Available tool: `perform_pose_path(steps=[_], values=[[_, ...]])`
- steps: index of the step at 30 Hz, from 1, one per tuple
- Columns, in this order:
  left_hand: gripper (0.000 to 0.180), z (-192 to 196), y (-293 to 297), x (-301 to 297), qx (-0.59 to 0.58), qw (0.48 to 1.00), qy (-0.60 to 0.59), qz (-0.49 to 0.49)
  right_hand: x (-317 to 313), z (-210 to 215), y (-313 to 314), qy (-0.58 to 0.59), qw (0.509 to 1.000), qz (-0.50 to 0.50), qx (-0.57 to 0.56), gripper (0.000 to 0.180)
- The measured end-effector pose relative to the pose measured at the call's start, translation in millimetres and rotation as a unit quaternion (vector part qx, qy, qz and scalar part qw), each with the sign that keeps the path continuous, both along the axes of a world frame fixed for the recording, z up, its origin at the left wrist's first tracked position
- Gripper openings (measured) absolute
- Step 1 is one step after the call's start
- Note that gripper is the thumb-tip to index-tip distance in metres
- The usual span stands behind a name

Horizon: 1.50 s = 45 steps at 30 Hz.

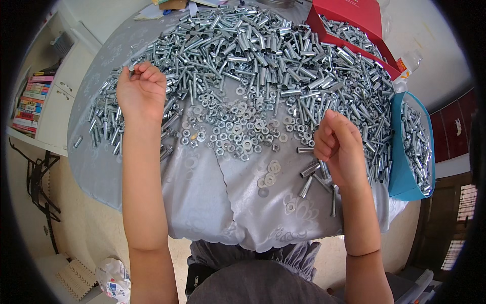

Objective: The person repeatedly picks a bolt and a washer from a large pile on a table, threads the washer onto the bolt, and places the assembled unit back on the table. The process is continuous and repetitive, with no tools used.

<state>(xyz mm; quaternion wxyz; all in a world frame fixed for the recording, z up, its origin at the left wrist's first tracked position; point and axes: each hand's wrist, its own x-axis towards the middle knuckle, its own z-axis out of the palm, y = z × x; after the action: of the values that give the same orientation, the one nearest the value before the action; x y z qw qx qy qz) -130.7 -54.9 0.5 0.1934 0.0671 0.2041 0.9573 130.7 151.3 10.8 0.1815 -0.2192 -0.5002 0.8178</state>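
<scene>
My left hand (143,91) is raised over the left part of a large heap of metal bolts and sleeves (243,40). Its thumb and forefinger pinch a small, round silvery metal piece (131,68), too small to name surely. My right hand (338,147) is curled closed above the heap's right front, thumb against the forefinger; whatever its fingers may hold is hidden. Between my hands lie many loose nuts and washers (243,126). A few flat washers (270,179) lie closer to me, and several sleeves and bolts (306,186) rest beside my right wrist.
A red box (390,63) of metal parts stands at the far right. Nearer, a blue box (400,172) holds more bolts and sleeves. A grey patterned cloth (197,202) covers the table. A bookshelf (30,101) is on the left, beside a dark metal frame (38,177).
</scene>
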Motion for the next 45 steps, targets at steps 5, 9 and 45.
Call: perform_pose_path(steps=[5, 9, 45], values=[[0.026, 1, 5, 2, -0.001, 1.000, -0.031, -0.003, 0, -1, 0, -0.004, 1.000, 0.004, 0.012, 0.027], [0.026, 1, 7, 1, 0.017, 0.999, -0.037, -0.012, 0, -1, 0, -0.007, 1.000, 0.006, 0.010, 0.027], [0.044, -24, 71, 108, -0.519, 0.490, 0.696, 0.078, -5, -12, 11, -0.052, 0.772, -0.080, 0.629, 0.017]])
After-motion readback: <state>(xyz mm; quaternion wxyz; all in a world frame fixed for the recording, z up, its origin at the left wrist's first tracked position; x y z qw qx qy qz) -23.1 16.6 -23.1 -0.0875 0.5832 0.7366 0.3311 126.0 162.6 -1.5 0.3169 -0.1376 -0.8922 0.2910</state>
